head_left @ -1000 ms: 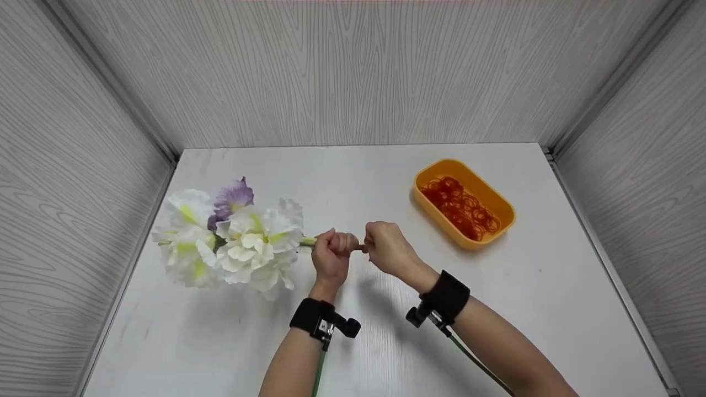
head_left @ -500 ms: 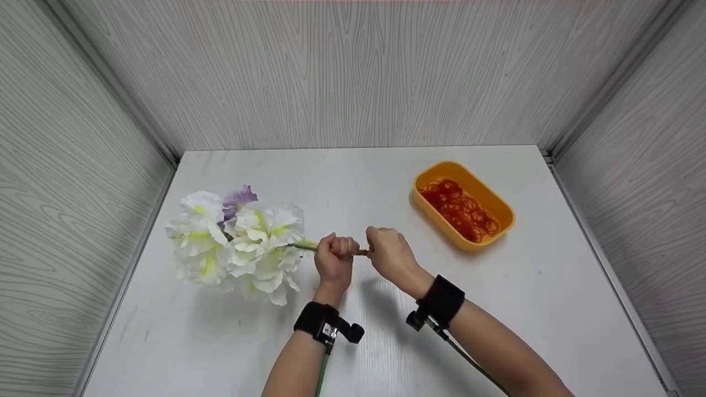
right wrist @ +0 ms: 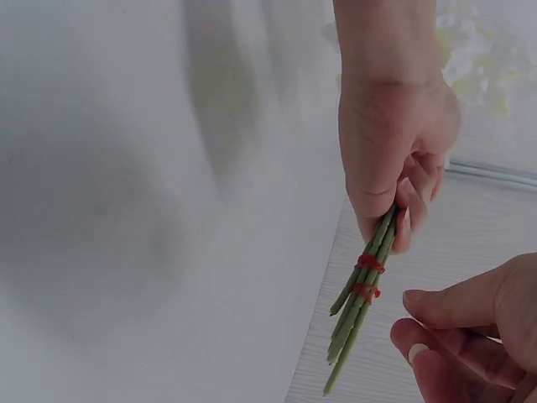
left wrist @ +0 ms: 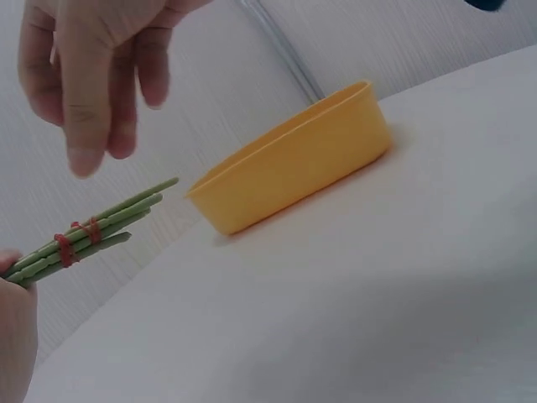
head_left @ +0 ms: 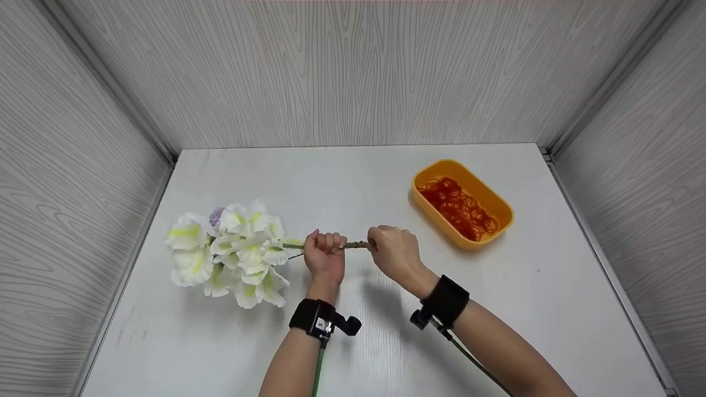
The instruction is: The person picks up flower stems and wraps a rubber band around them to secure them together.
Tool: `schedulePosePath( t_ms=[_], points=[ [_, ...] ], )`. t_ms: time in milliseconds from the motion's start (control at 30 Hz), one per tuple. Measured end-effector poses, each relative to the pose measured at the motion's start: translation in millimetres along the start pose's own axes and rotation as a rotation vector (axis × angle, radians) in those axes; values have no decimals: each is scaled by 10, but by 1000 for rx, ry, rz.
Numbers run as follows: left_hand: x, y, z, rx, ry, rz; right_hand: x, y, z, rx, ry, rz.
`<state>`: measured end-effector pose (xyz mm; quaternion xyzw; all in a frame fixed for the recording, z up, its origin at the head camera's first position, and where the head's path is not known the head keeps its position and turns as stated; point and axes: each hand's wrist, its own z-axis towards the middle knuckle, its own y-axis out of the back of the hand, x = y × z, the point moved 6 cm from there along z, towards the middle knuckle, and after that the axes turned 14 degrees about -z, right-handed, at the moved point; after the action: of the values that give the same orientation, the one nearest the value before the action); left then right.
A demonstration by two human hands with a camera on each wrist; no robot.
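Note:
My left hand (head_left: 325, 259) grips a bunch of white flowers (head_left: 242, 256) with yellow-green centres and one purple bloom (head_left: 216, 216). The blooms spread to the left of that hand. Green stems (right wrist: 346, 332) stick out of its right side, their cut ends uneven. Two red rubber bands are wound round them: one band (right wrist: 370, 264) nearer the fist, another band (right wrist: 366, 292) closer to the ends. My right hand (head_left: 394, 251) hovers by the stem ends. Both wrist views show its fingers (left wrist: 84, 126) loosely bent, apart from the stems, with nothing between them.
An orange-yellow tub (head_left: 499, 212) with a heap of red rubber bands (head_left: 460, 209) stands at the back right of the white table (head_left: 358, 182). Grey wood-grain panels (head_left: 353, 71) rise behind and on both sides. Both wrists wear black camera straps (head_left: 447, 299) with green cables.
The bunch has turned in my left hand, and less of the purple bloom shows. My left hand has shifted slightly left. A longer piece of stem shows between the hands.

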<state>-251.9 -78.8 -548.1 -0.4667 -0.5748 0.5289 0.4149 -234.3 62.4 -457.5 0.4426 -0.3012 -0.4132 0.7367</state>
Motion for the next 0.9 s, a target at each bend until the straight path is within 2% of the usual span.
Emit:
schedulePosePath(
  t_ms=[200, 300, 467, 633, 733, 900],
  points=[
    [-60, 115, 71, -147, -3, -12, -137, -100, -44, 111, -46, 38],
    [-66, 155, 79, -207, -2, -3, -197, -128, -55, 135, -63, 47],
    [-39, 187, 91, -265, 13, -7, -276, -161, -60, 154, -92, 64],
    [-35, 245, 122, -323, -2, -46, -328, -192, -63, 168, -113, 74],
    [-31, 260, 149, -334, -1, -19, -361, -202, -58, 149, -119, 68],
    [-28, 296, 217, -333, -11, 85, -428, -220, -48, 119, -128, 41]
  ],
)
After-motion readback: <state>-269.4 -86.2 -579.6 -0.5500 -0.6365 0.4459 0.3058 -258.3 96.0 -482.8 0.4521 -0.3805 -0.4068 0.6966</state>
